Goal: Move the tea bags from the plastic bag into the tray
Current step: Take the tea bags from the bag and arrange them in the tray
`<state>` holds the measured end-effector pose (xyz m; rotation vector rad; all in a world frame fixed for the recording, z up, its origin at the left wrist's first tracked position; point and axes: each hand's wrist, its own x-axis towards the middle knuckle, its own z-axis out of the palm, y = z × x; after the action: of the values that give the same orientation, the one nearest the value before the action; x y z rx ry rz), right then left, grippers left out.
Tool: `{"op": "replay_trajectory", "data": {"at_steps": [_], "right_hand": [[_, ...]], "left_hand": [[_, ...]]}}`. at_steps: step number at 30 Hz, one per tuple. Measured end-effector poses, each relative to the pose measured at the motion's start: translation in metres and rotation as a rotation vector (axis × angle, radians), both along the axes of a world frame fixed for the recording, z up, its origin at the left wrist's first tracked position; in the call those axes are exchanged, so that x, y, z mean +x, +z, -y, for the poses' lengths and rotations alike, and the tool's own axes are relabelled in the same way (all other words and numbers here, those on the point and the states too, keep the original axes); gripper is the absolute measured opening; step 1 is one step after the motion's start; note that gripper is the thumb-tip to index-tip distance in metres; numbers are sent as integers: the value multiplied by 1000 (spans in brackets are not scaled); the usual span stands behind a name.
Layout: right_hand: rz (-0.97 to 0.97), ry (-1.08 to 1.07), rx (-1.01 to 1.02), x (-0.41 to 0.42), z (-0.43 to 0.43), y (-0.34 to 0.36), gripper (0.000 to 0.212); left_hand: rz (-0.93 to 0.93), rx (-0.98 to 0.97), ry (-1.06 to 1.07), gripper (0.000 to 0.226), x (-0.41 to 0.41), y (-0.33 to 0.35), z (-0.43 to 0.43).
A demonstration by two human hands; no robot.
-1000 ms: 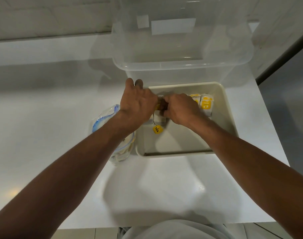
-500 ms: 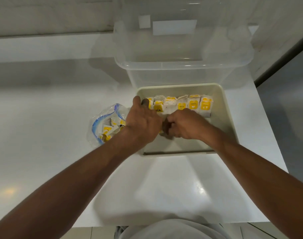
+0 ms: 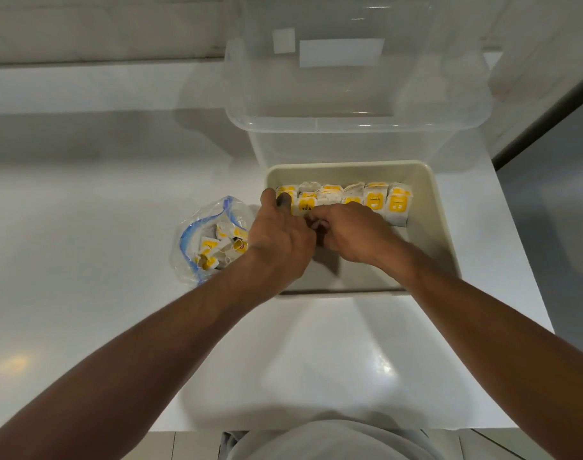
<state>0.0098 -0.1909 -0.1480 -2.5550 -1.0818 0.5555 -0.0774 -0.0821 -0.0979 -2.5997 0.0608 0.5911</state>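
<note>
Left hand [image 3: 283, 237] and right hand [image 3: 356, 234] meet at the tea bags [image 3: 373, 199] rowed along the 12 o'clock wall of the tray [image 3: 429, 227]. Their grip is hidden, so we cannot tell if either clamps a bag. We should seat each bag upright and snug; the plastic bag [image 3: 192, 227] at 9 o'clock holds more.

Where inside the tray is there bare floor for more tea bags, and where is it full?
Bare: the tray floor between the tea bags and the near wall, right of the right hand. Crowded: along the far wall and around the left hand.
</note>
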Motion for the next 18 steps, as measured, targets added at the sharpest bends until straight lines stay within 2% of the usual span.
{"op": "replay_trajectory", "data": {"at_steps": [6, 12, 15, 18], "right_hand": [[-3, -13, -62, 3, -3, -2, 39], [5, -12, -40, 2, -1, -2, 40], [11, -53, -19, 3, -1, 0, 35], [31, -65, 8, 3, -2, 5, 27]], "left_hand": [[-15, 43, -23, 27, 4, -6, 1], [-15, 17, -2, 25, 7, -2, 1], [72, -58, 17, 28, 8, 4, -1], [191, -170, 51, 15, 9, 9, -8]]}}
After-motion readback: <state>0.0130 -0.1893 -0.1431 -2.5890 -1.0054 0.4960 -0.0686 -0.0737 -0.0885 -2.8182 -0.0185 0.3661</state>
